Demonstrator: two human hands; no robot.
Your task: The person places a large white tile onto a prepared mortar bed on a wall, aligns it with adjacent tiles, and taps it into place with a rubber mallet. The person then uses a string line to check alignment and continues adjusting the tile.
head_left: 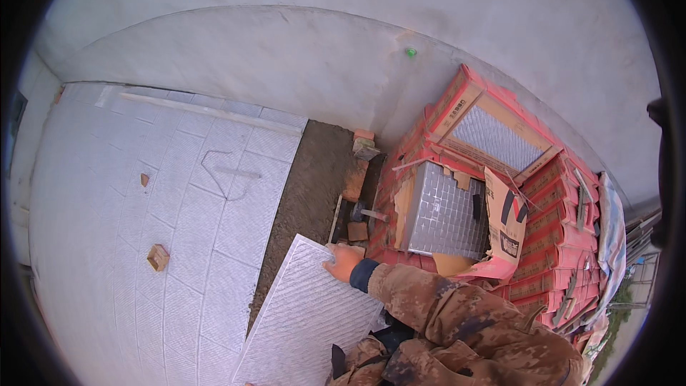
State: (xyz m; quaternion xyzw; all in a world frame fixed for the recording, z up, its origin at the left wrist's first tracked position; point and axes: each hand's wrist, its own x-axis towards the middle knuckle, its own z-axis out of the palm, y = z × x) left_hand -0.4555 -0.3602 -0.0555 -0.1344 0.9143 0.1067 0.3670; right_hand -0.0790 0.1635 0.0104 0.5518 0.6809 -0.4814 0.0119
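My right hand (345, 263) is closed on the upper right edge of a pale, ribbed floor tile (307, 307). The tile is tilted beside a strip of wet grey mortar (307, 179). Only a sliver of skin shows at the tile's lower edge, probably my left hand, with its fingers hidden. Just beyond my right hand lie a hammer (371, 214) and several brick pieces (357, 231). Left of the mortar spreads the laid tile paving (214, 229).
Red-and-brown cartons of tiles (554, 246) are stacked on the right, with a torn-open one showing a dark gridded tile face (446, 207). A long straightedge (214, 112) lies near the wall (286, 50). Bent wire (214, 171) and broken brick bits (158, 257) rest on the paving.
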